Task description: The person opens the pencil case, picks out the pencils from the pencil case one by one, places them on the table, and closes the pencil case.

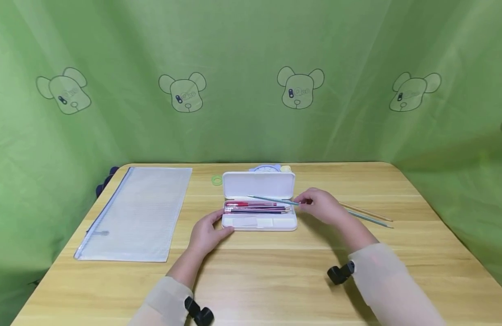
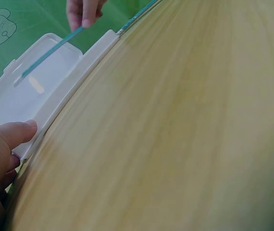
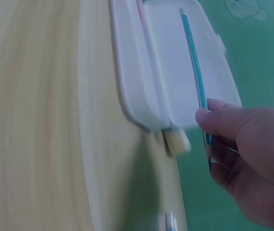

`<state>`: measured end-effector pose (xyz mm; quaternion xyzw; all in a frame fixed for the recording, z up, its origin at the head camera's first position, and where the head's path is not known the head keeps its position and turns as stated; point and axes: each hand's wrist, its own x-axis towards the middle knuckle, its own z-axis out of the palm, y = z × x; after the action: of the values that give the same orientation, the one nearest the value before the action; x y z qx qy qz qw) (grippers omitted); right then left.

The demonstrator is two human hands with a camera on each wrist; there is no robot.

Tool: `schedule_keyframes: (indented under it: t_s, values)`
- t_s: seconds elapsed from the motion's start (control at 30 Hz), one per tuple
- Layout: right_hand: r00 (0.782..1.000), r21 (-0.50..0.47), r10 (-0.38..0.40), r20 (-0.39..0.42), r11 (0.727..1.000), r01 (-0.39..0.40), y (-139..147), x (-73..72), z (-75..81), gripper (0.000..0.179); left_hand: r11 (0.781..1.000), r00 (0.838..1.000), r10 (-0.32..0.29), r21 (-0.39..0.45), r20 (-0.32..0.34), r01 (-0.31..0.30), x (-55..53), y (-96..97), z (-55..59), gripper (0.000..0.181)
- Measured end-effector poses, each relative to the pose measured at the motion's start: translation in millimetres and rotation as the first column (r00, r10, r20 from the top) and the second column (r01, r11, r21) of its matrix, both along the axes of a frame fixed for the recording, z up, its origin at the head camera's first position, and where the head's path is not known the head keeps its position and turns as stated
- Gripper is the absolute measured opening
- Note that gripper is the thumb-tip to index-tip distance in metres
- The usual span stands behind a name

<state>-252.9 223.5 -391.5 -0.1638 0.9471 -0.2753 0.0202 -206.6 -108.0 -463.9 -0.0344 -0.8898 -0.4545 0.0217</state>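
A white pencil case (image 1: 259,185) lies open on the table with its lid tipped back. Inside are a red pen (image 1: 238,204) and several dark striped pencils (image 1: 257,211). At the case's left end, my left hand (image 1: 205,233) holds it, thumb at the front corner and fingers along the side. My right hand (image 1: 322,206) pinches a teal pencil (image 1: 271,199) near one end, above the case's right part. The right wrist view shows this pencil (image 3: 194,60) between thumb and fingers, its eraser end pointing away from the hand. Part of the case's contents is hidden in both wrist views.
To the right lie a yellowish pencil (image 1: 367,211) and another teal pencil (image 1: 371,220). A translucent zip pouch (image 1: 132,217) covers the table's left. Behind the case are a bluish object (image 1: 267,168) and a cream block (image 1: 285,169); a green ring (image 1: 216,180) sits nearby.
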Motion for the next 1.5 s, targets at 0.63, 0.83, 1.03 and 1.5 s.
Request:
schedule_keyframes:
  t_s: [0.63,0.83,1.03,1.5]
  values:
    - [0.980,0.053,-0.197,-0.026,0.979,0.198,128,45.0,-8.1,0.029,1.000,1.000,-0.003,-0.003,-0.019,0.003,1.8,-0.2,2.5,0.062]
    - [0.975,0.091,-0.224,0.000,0.970,0.223,157,51.5,-21.8,0.029,1.000,1.000,-0.003,0.002,-0.026,0.003,1.6,-0.2,2.1,0.061]
    - [0.969,0.111,-0.245,0.028,0.964,0.241,168,55.7,-28.7,0.028,1.000,1.000,-0.004,-0.002,-0.029,0.004,1.6,0.2,1.2,0.060]
    - [0.970,0.153,-0.232,0.065,0.963,0.220,168,54.8,-32.7,0.024,1.000,1.000,-0.004,0.013,-0.018,0.004,1.8,0.4,2.0,0.060]
